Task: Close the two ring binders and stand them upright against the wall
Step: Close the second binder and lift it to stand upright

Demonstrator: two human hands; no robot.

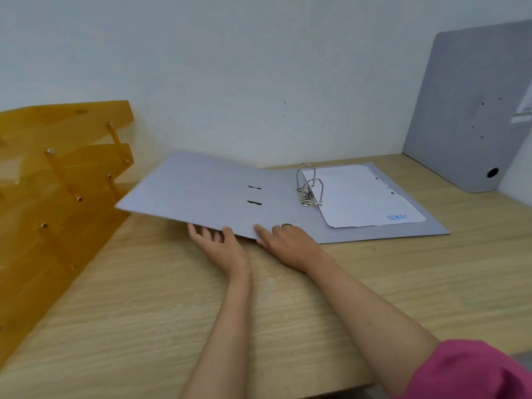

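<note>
A grey ring binder (201,194) lies open in the middle of the wooden desk, its metal rings (309,187) standing up beside a white torn sheet (365,194). Its left cover is tilted up off the desk. My left hand (218,243) has its fingers under that cover's near edge and its thumb on top. My right hand (288,243) rests on the binder near the spine, a finger pressing on the cover's edge. A second grey binder (463,110) stands shut and upright at the far right, leaning against the wall.
A stacked amber plastic letter tray (57,185) stands at the left, close to the raised cover's corner. The white wall (230,67) runs along the back of the desk (172,312).
</note>
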